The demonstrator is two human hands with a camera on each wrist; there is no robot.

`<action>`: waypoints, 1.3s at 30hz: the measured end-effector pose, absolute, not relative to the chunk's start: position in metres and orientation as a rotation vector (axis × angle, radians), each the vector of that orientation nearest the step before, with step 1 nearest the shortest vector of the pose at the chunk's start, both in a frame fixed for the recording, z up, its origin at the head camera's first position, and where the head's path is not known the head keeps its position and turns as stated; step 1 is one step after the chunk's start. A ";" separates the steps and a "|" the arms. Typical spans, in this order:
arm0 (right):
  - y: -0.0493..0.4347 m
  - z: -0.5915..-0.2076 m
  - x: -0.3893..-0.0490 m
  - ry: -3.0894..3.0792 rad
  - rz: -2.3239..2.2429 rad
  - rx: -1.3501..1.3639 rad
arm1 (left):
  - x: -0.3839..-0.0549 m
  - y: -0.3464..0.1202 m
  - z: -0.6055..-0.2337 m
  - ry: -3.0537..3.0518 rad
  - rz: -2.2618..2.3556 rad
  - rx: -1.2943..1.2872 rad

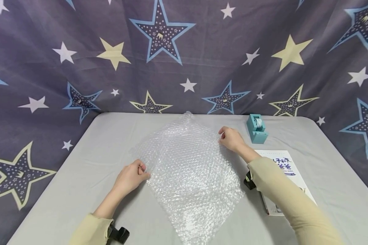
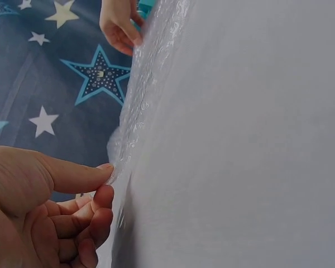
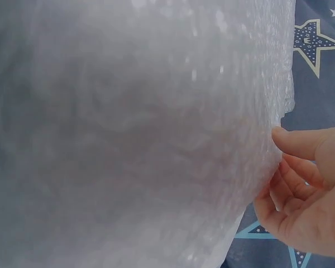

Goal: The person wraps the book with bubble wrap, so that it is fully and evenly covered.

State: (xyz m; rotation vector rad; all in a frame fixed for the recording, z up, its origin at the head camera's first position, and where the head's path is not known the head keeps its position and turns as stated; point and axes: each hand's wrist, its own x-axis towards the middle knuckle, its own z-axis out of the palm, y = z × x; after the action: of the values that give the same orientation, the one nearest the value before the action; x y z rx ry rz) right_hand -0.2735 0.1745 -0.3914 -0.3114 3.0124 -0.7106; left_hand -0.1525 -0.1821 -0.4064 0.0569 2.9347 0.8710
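Observation:
A clear sheet of bubble wrap (image 1: pixel 190 170) lies across the middle of the table, set like a diamond with one corner at the back edge. My left hand (image 1: pixel 132 177) pinches its left edge between thumb and fingers. In the left wrist view, thumb and forefinger of the left hand (image 2: pixel 61 206) meet on the thin plastic rim. At the opposite edge, farther back, my right hand (image 1: pixel 231 139) pinches the wrap. The right wrist view shows the right hand (image 3: pixel 307 184) with its thumb on one face and fingers behind the sheet (image 3: pixel 156 123).
A teal tape dispenser (image 1: pixel 257 131) with a roll of tape stands at the back right. Nearer, a white book (image 1: pixel 282 160) lies partly under my right forearm. Behind the grey-covered table (image 1: pixel 64 204) hangs a dark curtain (image 1: pixel 202 44) printed with stars.

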 end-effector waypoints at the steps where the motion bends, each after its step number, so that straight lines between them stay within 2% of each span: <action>1: 0.174 -0.392 -0.274 3.012 -0.712 -0.308 | -0.152 -0.182 -0.406 2.937 0.870 0.055; 39: 0.167 -0.408 -0.283 3.022 -0.617 -0.228 | -0.149 -0.178 -0.408 2.951 0.791 -0.008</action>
State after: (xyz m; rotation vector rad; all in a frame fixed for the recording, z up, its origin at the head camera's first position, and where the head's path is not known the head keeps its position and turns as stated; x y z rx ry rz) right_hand -0.2828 0.1668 -0.4085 -0.2281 3.0216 -0.6166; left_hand -0.1492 -0.1779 -0.4082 -0.0077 2.9511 0.7908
